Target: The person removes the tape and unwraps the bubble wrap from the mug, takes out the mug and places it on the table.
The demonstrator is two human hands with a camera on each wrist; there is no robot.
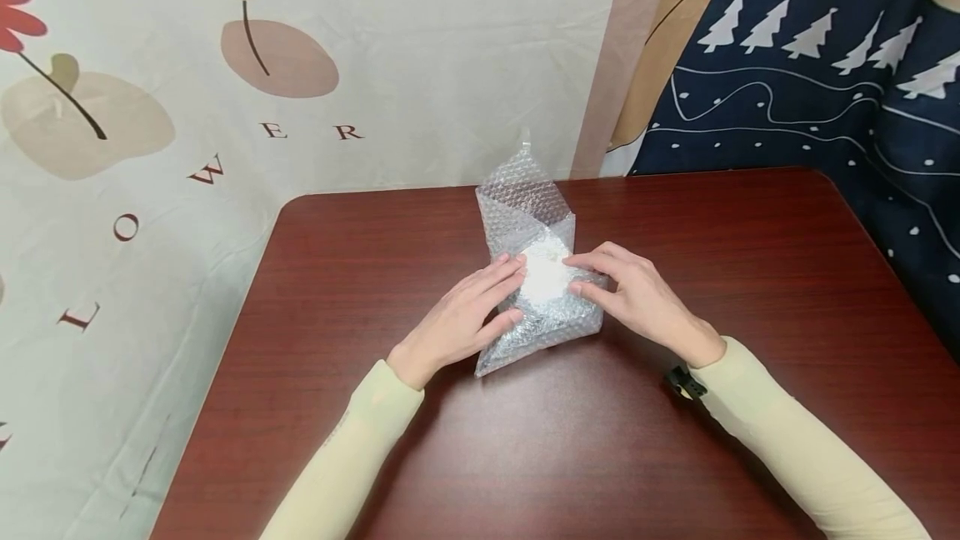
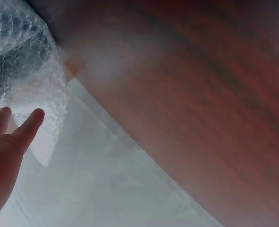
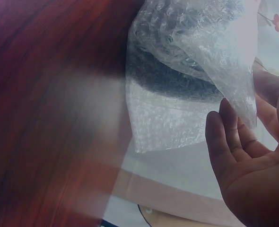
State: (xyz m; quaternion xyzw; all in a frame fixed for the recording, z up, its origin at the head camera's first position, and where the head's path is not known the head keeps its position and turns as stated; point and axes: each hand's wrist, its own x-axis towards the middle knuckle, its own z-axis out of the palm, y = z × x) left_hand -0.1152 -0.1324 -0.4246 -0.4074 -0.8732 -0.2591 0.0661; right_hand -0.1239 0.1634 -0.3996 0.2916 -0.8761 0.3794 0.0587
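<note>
A clear bubble wrap parcel (image 1: pixel 551 327) lies on the table between both hands. Its folded flap covers the middle, while a pointed end sticks up at the back. Through the layers in the right wrist view, a dark curved object (image 3: pixel 175 80) shows; its kind cannot be made out. The left hand (image 1: pixel 468 307) rests on the parcel's left side with fingers extended. At the right side, the right hand (image 1: pixel 637 286) touches the flap from above, thumb and index finger slightly apart and loosely bent. A loose corner of wrap (image 3: pixel 246 113) hangs below those fingers.
The dark reddish wooden table (image 1: pixel 337 248) has rounded far corners. Behind it hangs a pale cloth (image 1: pixel 450 65) with flower shapes and letters. A navy cloth (image 1: pixel 787 98) with white trees hangs at the right. Around the right wrist is a black strap (image 1: pixel 686 383).
</note>
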